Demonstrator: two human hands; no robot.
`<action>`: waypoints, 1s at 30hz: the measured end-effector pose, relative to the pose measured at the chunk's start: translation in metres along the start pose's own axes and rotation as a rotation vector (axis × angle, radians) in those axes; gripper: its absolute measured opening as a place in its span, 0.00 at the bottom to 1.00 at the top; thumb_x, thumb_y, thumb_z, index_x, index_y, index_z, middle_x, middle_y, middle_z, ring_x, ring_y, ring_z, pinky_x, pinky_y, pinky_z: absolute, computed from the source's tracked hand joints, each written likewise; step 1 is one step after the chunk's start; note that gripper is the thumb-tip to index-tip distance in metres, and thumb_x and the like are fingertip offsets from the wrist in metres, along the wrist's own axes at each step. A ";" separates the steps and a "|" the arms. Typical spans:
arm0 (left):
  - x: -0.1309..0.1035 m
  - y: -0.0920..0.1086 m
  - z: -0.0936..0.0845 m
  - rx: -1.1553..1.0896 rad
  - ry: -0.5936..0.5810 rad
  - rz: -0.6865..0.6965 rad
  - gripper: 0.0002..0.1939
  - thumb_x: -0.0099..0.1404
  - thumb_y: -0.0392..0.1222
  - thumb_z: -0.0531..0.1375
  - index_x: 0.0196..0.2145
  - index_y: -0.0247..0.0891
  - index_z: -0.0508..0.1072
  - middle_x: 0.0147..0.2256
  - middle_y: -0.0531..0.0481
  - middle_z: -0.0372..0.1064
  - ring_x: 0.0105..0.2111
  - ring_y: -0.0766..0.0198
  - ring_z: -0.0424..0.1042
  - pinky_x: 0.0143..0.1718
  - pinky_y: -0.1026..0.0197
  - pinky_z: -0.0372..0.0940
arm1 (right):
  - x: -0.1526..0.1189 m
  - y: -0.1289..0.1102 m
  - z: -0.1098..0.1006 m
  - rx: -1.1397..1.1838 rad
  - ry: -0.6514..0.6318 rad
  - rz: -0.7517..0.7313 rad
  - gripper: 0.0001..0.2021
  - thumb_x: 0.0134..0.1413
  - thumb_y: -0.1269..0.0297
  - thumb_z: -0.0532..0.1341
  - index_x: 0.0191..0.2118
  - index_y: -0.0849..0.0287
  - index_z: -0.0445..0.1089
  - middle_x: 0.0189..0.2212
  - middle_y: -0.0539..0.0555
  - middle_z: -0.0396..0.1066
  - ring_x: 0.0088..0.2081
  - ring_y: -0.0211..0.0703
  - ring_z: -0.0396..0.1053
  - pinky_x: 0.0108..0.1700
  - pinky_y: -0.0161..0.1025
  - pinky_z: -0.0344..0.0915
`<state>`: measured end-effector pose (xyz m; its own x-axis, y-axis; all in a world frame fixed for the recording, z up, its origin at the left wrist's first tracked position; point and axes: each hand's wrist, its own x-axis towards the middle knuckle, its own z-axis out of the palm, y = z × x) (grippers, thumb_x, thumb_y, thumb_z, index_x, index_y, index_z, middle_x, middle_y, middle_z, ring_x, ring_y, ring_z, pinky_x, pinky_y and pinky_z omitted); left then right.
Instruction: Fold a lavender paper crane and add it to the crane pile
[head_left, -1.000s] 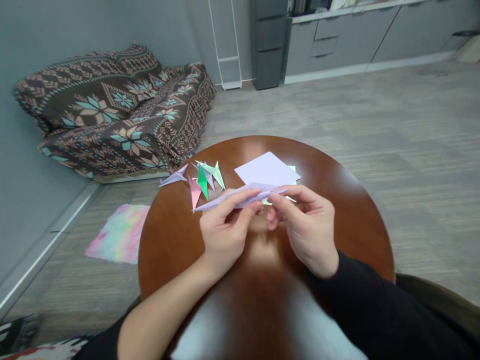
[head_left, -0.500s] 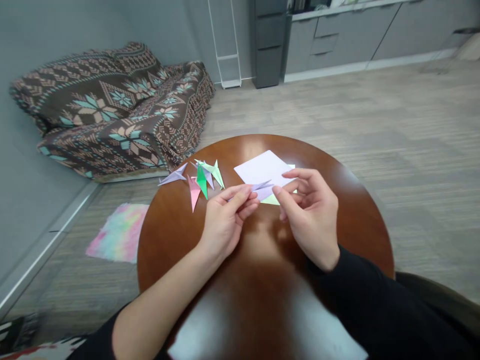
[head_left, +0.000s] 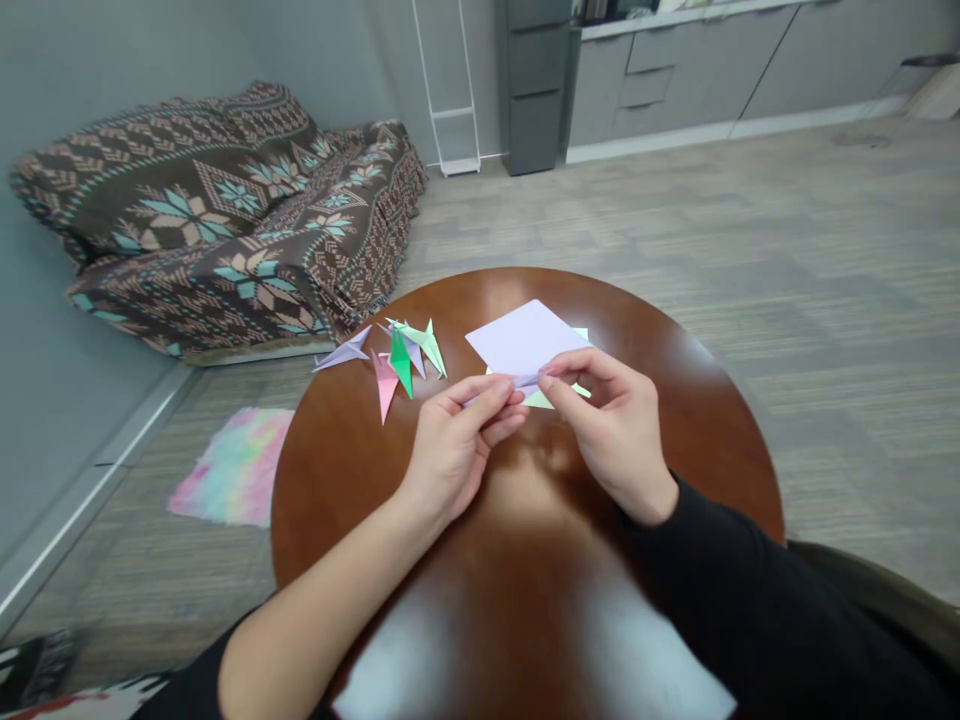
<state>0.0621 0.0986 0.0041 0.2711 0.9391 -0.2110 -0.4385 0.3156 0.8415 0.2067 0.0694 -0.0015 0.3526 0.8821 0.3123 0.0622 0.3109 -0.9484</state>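
sofa point(head_left: 247, 215): brown-covered, with turquoise and beige star patterns, against the grey wall point(head_left: 322, 50)
fluffy mat point(head_left: 232, 465): pink, yellow and pale blue, flat on the streaked grey floor point(head_left: 675, 200)
white rack point(head_left: 460, 168): slim, upright by the wall
cabinets point(head_left: 705, 85): grey, with drawers, under a pale countertop point(head_left: 637, 25)
tall unit point(head_left: 534, 125): dark grey, between the rack and the cabinets

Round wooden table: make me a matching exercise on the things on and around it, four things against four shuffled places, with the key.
1. Folded lilac paper
2. Pink origami piece
3. Lilac square sheet
4. Fluffy pastel mat

A. On the floor, left of the table
B. Lying over light green paper
C. In the fingers of the left hand and right hand
D. Beside the bright green origami piece

Pairs: 1-C, 2-D, 3-B, 4-A
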 end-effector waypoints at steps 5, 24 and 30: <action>-0.002 -0.001 0.001 0.015 -0.001 -0.002 0.10 0.54 0.38 0.73 0.34 0.34 0.81 0.31 0.49 0.79 0.30 0.69 0.78 0.37 0.69 0.75 | 0.000 0.002 0.000 0.014 0.053 0.019 0.02 0.53 0.68 0.66 0.31 0.59 0.75 0.28 0.50 0.72 0.28 0.36 0.65 0.27 0.34 0.60; -0.012 -0.004 0.000 0.508 0.048 0.671 0.08 0.60 0.37 0.70 0.40 0.40 0.83 0.38 0.49 0.82 0.32 0.64 0.81 0.40 0.63 0.78 | -0.002 0.002 0.002 0.213 0.019 -0.040 0.04 0.50 0.65 0.72 0.33 0.55 0.79 0.40 0.53 0.71 0.34 0.38 0.68 0.25 0.35 0.65; -0.012 -0.006 -0.004 0.601 0.055 0.738 0.08 0.62 0.38 0.68 0.41 0.40 0.82 0.39 0.48 0.82 0.33 0.63 0.81 0.40 0.62 0.78 | -0.002 0.000 0.002 0.308 -0.014 0.037 0.05 0.48 0.63 0.73 0.33 0.54 0.81 0.44 0.55 0.72 0.40 0.44 0.70 0.27 0.36 0.68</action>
<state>0.0584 0.0864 0.0000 0.0551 0.8834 0.4654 0.0352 -0.4675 0.8833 0.2039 0.0688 -0.0021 0.3365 0.8989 0.2805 -0.2369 0.3691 -0.8987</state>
